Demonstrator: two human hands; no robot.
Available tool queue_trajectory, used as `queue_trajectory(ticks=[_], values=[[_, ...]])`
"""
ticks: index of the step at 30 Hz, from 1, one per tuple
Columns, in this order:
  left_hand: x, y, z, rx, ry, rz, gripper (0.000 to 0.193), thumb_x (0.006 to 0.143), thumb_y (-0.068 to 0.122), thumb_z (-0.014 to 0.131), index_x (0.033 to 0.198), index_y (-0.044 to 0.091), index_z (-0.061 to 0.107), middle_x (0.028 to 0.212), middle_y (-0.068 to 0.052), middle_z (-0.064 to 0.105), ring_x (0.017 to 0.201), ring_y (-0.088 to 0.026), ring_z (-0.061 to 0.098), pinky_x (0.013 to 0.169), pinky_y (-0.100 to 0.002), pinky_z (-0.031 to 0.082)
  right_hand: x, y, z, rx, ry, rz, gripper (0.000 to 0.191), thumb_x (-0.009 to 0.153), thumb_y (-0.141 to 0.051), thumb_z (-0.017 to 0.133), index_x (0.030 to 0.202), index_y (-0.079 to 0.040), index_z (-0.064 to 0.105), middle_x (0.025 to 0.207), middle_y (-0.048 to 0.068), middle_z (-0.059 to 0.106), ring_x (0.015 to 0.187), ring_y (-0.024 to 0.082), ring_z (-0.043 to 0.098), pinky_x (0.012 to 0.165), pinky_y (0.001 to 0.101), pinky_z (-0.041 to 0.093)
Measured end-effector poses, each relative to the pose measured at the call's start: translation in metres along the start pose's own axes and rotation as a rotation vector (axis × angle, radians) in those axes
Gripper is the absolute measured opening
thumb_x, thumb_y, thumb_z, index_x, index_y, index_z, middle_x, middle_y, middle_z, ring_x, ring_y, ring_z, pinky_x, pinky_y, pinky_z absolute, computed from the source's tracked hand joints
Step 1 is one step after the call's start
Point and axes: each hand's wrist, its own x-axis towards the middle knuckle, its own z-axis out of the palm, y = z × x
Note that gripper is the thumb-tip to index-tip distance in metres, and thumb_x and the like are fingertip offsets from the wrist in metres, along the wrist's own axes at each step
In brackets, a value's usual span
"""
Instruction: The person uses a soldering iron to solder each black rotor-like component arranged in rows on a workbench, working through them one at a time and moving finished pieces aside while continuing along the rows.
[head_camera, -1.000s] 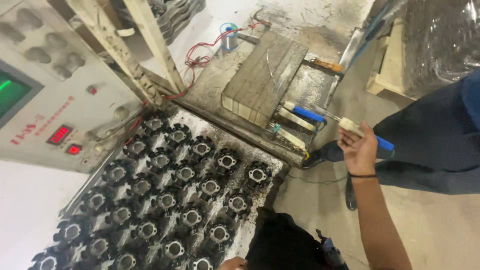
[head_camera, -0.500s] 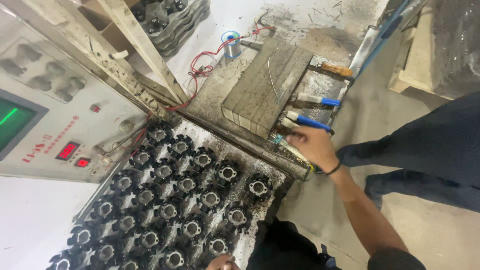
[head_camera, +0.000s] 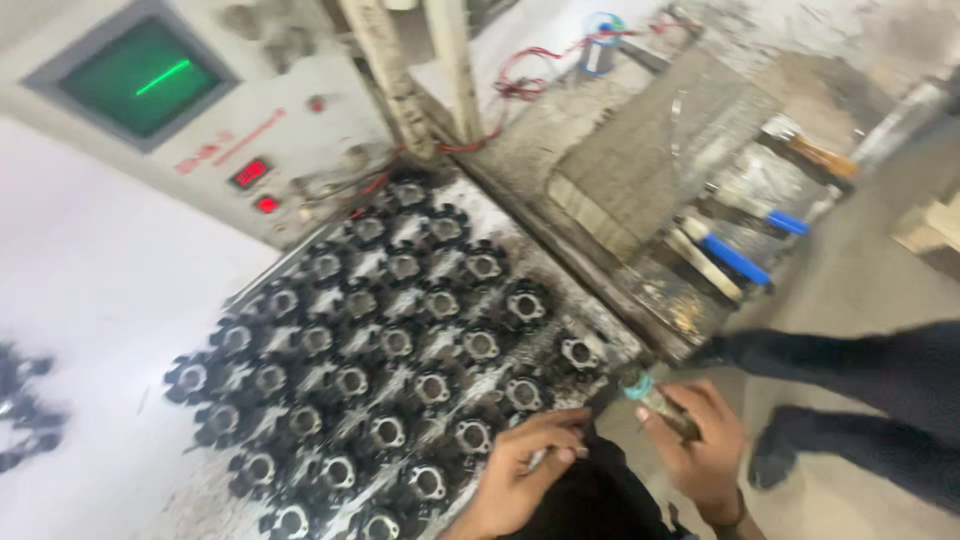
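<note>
My right hand (head_camera: 700, 445) is shut on a thin tool with a teal collar (head_camera: 650, 395), held at the near right corner of a metal tray (head_camera: 600, 320). The tray carries several black round motor parts (head_camera: 400, 350) with toothed rims, set in rows. My left hand (head_camera: 520, 470) sits just left of the right hand, fingers pinched near the tool's lower end; what it grips is blurred. A dark cloth or bag (head_camera: 590, 500) lies under both hands.
A grey test machine with a green screen (head_camera: 140, 75) and red displays (head_camera: 250, 175) stands at the back left. A wooden block (head_camera: 650, 150), blue-handled tools (head_camera: 735, 260) and red wires (head_camera: 520, 80) lie on the dirty bench. A person's dark trouser legs (head_camera: 860, 380) are at right.
My right hand has come back from the tools on the bench to the tray's near corner, carrying a tool. My left hand has risen to meet it. The view swung left.
</note>
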Motion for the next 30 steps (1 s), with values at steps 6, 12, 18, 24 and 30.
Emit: queue_trajectory(ticks=[6,12,18,24,30], values=[[0.003,0.018,-0.015,-0.257,0.321,-0.053,0.012,0.098,0.004,0.063,0.102,-0.004,0.072,0.112,-0.009,0.071,0.099,-0.017,0.066,0.088,-0.031,0.052,-0.002,-0.064,0.084,0.093,-0.148,-0.370,0.036,0.076,-0.008,0.080,0.110,-0.003,0.072,0.104,0.012,0.069,0.089,0.029,0.069,0.074,0.0374,0.055],[-0.052,0.032,-0.070,-0.545,0.715,0.135,0.012,0.102,0.002,0.061,0.104,-0.006,0.070,0.100,-0.011,0.070,0.084,-0.016,0.062,0.075,-0.031,0.052,-0.038,-0.103,0.132,0.459,-0.596,-0.727,0.051,0.087,-0.031,0.086,0.127,-0.009,0.064,0.127,0.006,0.068,0.109,0.021,0.066,0.095,0.0336,0.053],[-0.117,0.039,-0.084,-0.510,0.700,0.013,0.013,0.103,0.002,0.059,0.106,-0.003,0.071,0.094,-0.010,0.073,0.079,-0.012,0.065,0.070,-0.026,0.053,-0.023,-0.118,0.204,0.854,-0.783,-0.217,0.082,0.093,-0.059,0.067,0.145,0.003,0.058,0.124,0.008,0.072,0.107,0.016,0.069,0.096,0.0339,0.056],[-0.176,0.085,-0.231,0.944,1.249,0.402,0.032,0.087,-0.009,0.052,0.102,0.010,0.073,0.088,-0.002,0.077,0.066,-0.008,0.065,0.059,-0.025,0.050,0.053,-0.166,0.285,0.960,-1.059,-0.294,0.042,0.102,-0.025,0.070,0.130,0.006,0.064,0.106,0.015,0.076,0.089,0.021,0.076,0.075,0.0345,0.066],[-0.139,0.027,-0.395,1.112,1.245,0.042,0.019,0.088,0.005,0.067,0.103,0.013,0.076,0.099,-0.003,0.077,0.090,-0.029,0.062,0.074,-0.040,0.053,0.083,-0.228,0.391,0.714,-1.174,-0.119,0.039,0.099,-0.010,0.067,0.134,0.008,0.063,0.109,0.015,0.073,0.091,0.019,0.073,0.082,0.0312,0.062]])
